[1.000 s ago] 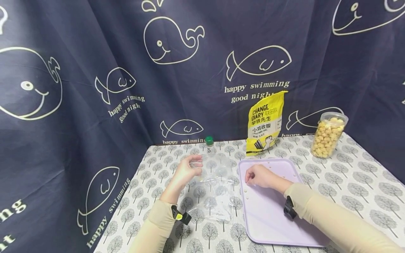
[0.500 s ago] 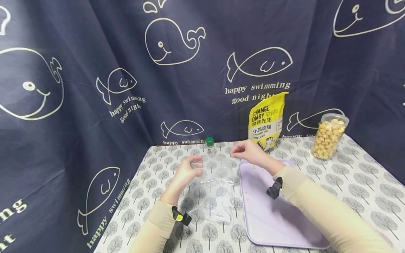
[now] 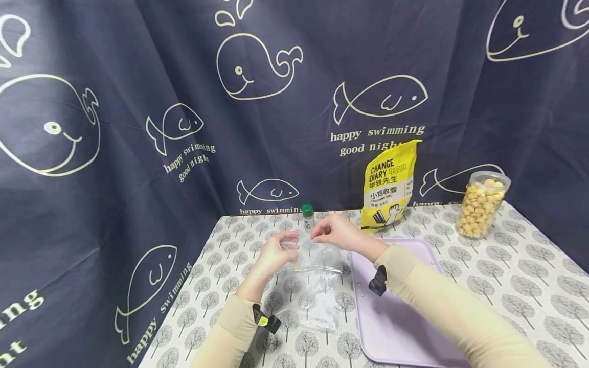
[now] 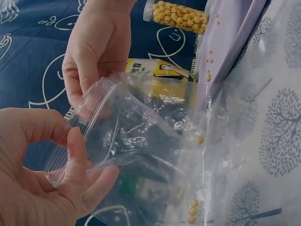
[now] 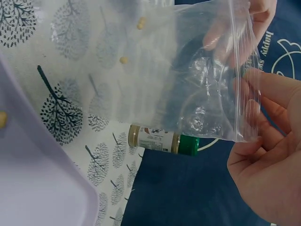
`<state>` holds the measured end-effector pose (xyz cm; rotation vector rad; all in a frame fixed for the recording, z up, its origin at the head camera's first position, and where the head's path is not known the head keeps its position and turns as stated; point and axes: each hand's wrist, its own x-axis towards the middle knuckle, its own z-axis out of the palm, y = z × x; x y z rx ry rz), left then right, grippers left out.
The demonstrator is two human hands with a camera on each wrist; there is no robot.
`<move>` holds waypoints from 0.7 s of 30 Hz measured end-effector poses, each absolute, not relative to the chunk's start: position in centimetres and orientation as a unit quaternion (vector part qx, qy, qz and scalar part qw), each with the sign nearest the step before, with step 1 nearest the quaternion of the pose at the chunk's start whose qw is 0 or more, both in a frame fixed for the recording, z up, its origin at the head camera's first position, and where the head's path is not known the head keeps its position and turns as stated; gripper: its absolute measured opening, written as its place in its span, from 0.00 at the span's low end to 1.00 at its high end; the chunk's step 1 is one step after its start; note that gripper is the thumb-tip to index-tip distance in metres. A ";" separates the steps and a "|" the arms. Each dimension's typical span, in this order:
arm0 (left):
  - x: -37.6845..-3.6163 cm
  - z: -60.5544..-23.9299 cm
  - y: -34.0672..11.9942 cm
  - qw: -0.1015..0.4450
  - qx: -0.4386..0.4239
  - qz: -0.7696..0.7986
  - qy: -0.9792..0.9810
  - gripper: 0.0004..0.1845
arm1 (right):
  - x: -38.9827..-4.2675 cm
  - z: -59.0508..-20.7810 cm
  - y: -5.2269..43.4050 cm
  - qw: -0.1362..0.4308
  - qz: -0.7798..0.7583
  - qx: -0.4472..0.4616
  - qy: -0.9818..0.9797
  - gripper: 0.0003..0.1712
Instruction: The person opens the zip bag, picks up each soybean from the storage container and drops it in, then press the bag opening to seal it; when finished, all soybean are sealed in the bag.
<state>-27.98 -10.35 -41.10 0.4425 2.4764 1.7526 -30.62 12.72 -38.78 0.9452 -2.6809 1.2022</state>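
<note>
A clear zip bag hangs with a few round yellow beans inside, low in the bag. My left hand grips it by its zip edge, with the thumb and forefinger around the opening in the left wrist view. My right hand, fingers curled and drawn together, is at the bag's mouth, fingertips overlapping the clear film in the right wrist view. I cannot tell what lies between those fingertips. Below my right forearm a pale purple tray has a few loose beans on it.
A small green-capped bottle stands behind the bag. A yellow printed pouch is upright beyond the tray. Further right is a clear jar of yellow puffed pieces. A dark fish-patterned curtain hangs behind the tree-print tablecloth.
My right hand has left the tray's far left area, risen and moved left to the bag's mouth. My left hand has kept its grip on the bag almost in place.
</note>
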 end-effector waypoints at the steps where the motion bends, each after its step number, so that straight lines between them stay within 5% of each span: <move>1: -28.0 -41.1 -10.3 0.037 0.144 0.572 0.807 0.34 | -30.6 -38.8 12.8 0.028 0.390 0.304 -0.869 0.03; 12: -28.5 -40.8 -10.3 0.030 0.139 0.560 0.816 0.35 | -31.2 -38.9 19.0 0.074 0.409 0.219 -0.883 0.05; 21: -28.1 -40.7 -10.1 0.038 0.133 0.570 0.810 0.35 | -31.7 -44.5 23.7 0.025 0.374 0.131 -0.918 0.06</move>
